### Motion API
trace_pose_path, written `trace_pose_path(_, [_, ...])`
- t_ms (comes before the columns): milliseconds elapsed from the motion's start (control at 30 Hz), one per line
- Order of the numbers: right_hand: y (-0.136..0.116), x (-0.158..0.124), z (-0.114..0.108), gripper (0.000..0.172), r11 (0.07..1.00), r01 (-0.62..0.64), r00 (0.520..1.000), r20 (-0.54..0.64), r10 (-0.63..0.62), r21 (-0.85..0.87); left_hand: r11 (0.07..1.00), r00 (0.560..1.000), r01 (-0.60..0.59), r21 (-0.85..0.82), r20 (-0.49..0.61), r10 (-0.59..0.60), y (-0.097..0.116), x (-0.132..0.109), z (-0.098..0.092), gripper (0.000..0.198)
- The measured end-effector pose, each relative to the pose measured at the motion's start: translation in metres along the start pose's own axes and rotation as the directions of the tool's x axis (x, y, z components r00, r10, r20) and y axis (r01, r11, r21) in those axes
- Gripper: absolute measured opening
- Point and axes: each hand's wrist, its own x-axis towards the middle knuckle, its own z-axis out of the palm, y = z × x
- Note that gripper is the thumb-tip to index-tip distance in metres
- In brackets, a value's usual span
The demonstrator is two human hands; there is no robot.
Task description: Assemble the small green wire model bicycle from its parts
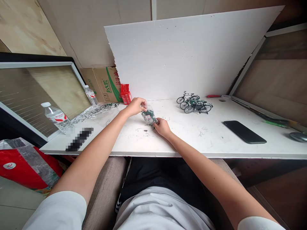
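Note:
A small clear plastic bag [149,116] with dark green parts inside is held just above the white table [192,134] between both hands. My left hand [136,105] is closed, pinching the bag's top edge. My right hand [162,126] is closed, pinching its lower right corner. A tiny dark part [145,130] lies on the table just below the bag. Small green and black model bicycles [194,104] stand together at the back right of the table.
Clear bags of wire frame parts [96,111] lie left of my hands. Two water bottles [56,118] stand at the left, a cardboard box [103,83] and red pack [125,94] behind. A black phone [244,132] lies right. A white board [192,54] leans behind.

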Motion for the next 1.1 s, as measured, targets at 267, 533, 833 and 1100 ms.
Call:
trace_pose_path(267, [-0.002, -0.002, 0.000, 0.022, 1.000, 0.003, 1.000, 0.004, -0.003, 0.015, 1.000, 1.000, 0.025, -0.005, 0.011, -0.024, -0.001, -0.001, 0.001, 0.010])
trace_pose_path(533, [-0.004, -0.005, -0.003, 0.015, 1.000, 0.019, 0.999, 0.037, -0.019, 0.001, 0.999, 0.999, 0.041, 0.006, 0.004, -0.041, -0.003, -0.003, 0.004, 0.013])
trace_pose_path(833, [0.001, -0.003, -0.002, 0.042, 0.994, 0.023, 1.000, -0.017, -0.021, 0.103, 0.997, 0.998, 0.048, -0.067, -0.032, -0.050, 0.007, -0.003, 0.005, 0.013])
trace_pose_path(1100, [0.002, 0.002, -0.001, 0.049, 0.980, -0.015, 0.993, -0.112, 0.037, 0.197, 0.996, 0.996, 0.066, -0.057, -0.050, -0.068, 0.007, -0.004, 0.007, 0.008])
